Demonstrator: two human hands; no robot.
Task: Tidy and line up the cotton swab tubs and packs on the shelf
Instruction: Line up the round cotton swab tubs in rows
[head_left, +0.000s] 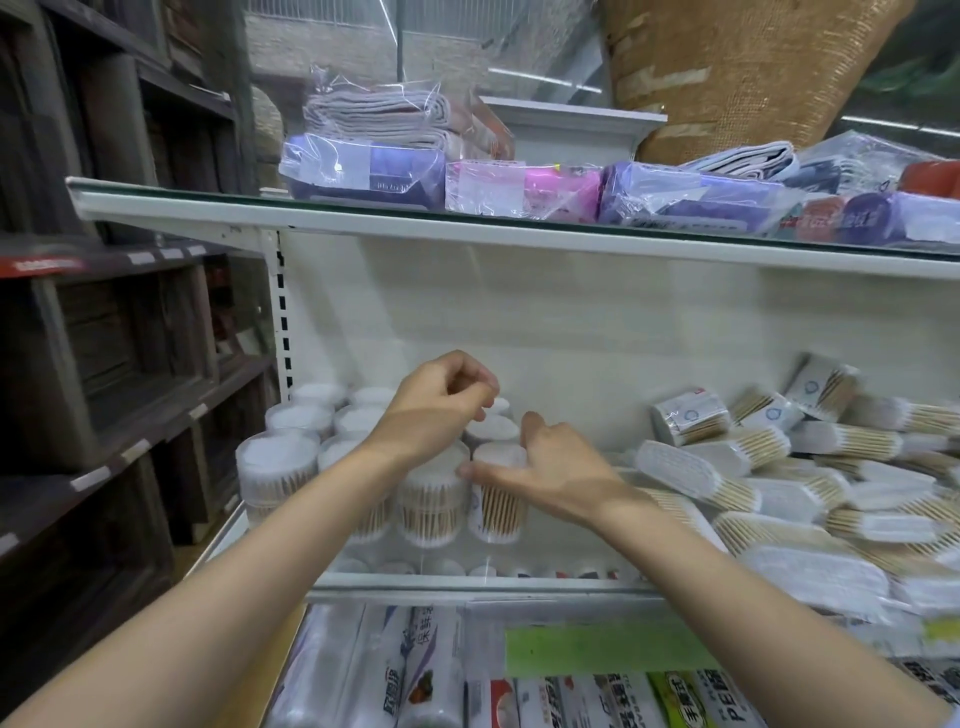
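Under both hands: tubs in rows | left hand curled, holding nothing, above them | right hand fingers flat against front tub | step: squaring rows | next: jumbled packs right of right hand

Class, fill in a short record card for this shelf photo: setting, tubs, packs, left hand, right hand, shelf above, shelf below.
Setting: white shop shelf
Tubs: round cotton swab tubs standing upright in rows at the left
Packs: flat swab packs heaped untidily at the right
Left hand: raised over the tubs, fingers curled, holding nothing visible
Right hand: fingers resting against a front tub
Shelf above: wrapped purple and pink packages
Shelf below: boxed rolls
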